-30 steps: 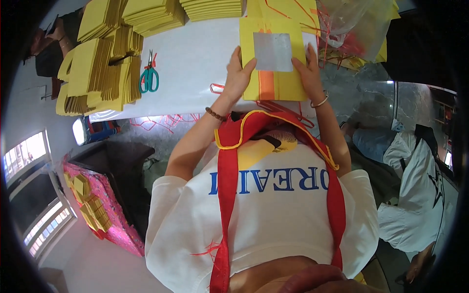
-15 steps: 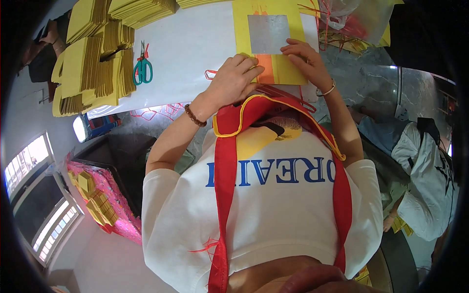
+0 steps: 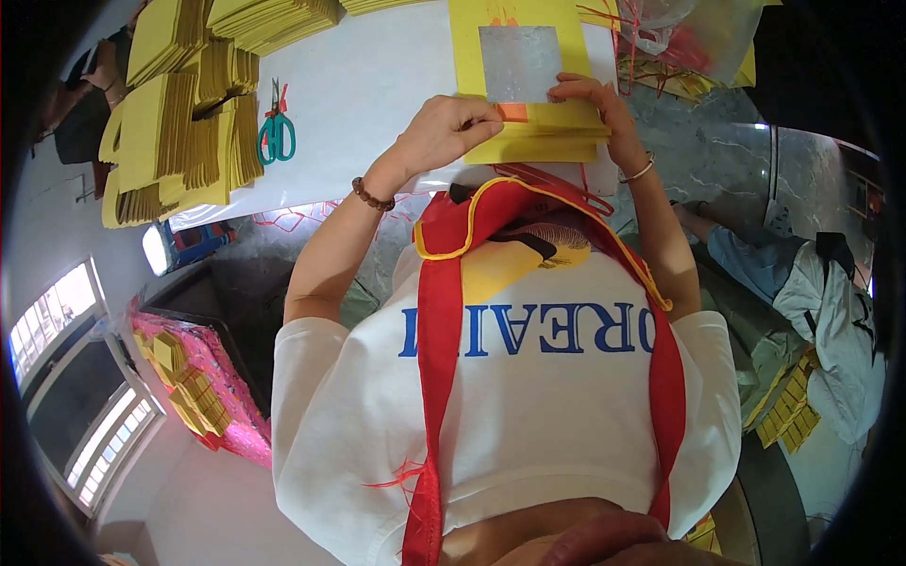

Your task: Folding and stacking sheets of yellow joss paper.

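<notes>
In front of me on the white-covered table (image 3: 359, 104) lies yellow paper (image 3: 547, 141) with a silver rectangle (image 3: 519, 64) and an orange band. Its near part is lifted and folded over toward the silver patch. My left hand (image 3: 445, 134) pinches the left end of this fold between thumb and curled fingers. At the right end, my right hand (image 3: 596, 106) has its fingers bent over the paper's edge by the silver patch, the thumb side partly hidden. More yellow layers lie underneath.
Green-handled scissors (image 3: 276, 139) lie left of the paper. Stacks of folded yellow paper (image 3: 156, 123) fill the table's left end. A clear plastic bag (image 3: 713, 38) and red strings are at the far right. A person in a light garment (image 3: 830, 330) is at the right.
The near part of the yellow paper has come up and folded away from me, covering most of the orange band. My left hand has turned into a pinch; my right hand has shifted slightly right.
</notes>
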A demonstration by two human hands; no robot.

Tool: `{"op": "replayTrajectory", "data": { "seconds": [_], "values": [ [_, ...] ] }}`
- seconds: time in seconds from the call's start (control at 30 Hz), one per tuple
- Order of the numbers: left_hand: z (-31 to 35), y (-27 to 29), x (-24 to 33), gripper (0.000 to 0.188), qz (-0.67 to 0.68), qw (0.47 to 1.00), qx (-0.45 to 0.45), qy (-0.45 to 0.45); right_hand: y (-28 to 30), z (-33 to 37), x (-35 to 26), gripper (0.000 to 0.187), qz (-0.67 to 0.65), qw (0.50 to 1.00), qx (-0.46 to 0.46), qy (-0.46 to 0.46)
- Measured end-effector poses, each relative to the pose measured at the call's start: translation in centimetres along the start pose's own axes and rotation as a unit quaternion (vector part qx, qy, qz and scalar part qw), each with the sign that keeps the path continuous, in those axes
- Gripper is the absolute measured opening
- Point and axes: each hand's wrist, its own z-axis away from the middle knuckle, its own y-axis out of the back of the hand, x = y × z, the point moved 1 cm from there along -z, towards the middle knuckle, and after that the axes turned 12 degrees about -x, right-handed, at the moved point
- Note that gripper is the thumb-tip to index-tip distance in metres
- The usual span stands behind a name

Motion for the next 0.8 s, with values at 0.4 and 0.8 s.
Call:
{"op": "replayTrajectory", "data": {
  "seconds": [0.4,0.8],
  "values": [
    [-0.8,0.5,-1.2,0.021,0.138,0.989,-0.01,0.044,0.4,0.5,0.1,0.06,-0.127,0.991,-0.03,0.021],
    [-0.4,0.6,-2.0,0.041,-0.232,0.952,0.122,-0.157,0.3,0.8,1.1,0.033,-0.166,0.979,0.045,-0.107]
  ]
}}
